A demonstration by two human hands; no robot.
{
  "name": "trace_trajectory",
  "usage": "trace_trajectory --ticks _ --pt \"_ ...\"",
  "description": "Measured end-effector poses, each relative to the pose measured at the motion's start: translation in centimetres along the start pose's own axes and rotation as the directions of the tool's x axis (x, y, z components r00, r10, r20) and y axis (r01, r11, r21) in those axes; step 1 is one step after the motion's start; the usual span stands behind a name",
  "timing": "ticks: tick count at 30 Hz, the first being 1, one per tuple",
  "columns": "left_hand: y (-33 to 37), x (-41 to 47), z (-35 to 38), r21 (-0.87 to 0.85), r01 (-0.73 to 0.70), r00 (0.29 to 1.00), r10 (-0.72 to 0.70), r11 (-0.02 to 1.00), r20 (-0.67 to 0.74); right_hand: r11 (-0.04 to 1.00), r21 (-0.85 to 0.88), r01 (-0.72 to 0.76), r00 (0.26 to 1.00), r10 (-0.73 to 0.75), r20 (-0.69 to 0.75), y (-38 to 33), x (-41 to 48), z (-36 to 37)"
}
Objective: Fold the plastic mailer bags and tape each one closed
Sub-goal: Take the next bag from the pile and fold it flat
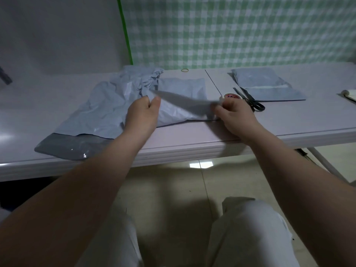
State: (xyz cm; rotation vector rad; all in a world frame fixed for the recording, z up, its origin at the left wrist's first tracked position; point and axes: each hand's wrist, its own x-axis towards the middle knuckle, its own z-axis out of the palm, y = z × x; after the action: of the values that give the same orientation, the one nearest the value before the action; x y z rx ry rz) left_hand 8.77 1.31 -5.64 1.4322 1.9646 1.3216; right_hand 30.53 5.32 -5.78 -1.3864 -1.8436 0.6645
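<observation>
A pile of crumpled grey-blue mailer bags [107, 108] lies on the left of the white table [192, 135]. One folded bag [183, 85] lies beside it, under my hands. My left hand [142, 114] pinches the free end of a blurred grey strip of tape [185, 102]. The strip stretches to my right hand [235, 116], which grips the tape roll [231, 96], whose red-and-white core shows above my fingers. The strip hangs just above the folded bag.
Another folded mailer bag [267, 83] lies at the back right, with black scissors [250, 101] in front of it. A yellow rubber band [185, 70] sits near the checked wall. A pale object [348, 94] lies at the far right edge.
</observation>
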Motion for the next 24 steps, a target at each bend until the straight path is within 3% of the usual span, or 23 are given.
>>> trace_trajectory --ticks 3,7,10,17,24 --pt "0.4 0.4 0.6 0.047 -0.019 0.999 0.021 0.999 -0.047 0.999 0.033 -0.04 0.994 0.043 -0.102 -0.3 0.1 0.8" --pt "0.6 0.8 0.9 0.238 -0.05 0.996 0.066 0.97 -0.06 0.994 -0.05 -0.097 0.978 0.086 -0.188 -0.5 0.4 1.4" --pt "-0.1 0.9 1.0 0.284 -0.078 0.993 0.099 0.956 -0.059 0.978 -0.125 -0.169 0.961 0.135 -0.242 -0.8 0.4 1.6" --pt "-0.3 0.3 0.9 0.341 -0.123 0.99 0.141 0.932 -0.029 0.908 -0.342 -0.242 0.953 0.155 -0.261 -0.7 0.3 2.2" --pt "-0.3 -0.1 0.7 0.428 -0.164 0.985 0.173 0.889 0.018 0.872 -0.398 -0.286 0.939 0.172 -0.299 -0.6 0.0 2.4"
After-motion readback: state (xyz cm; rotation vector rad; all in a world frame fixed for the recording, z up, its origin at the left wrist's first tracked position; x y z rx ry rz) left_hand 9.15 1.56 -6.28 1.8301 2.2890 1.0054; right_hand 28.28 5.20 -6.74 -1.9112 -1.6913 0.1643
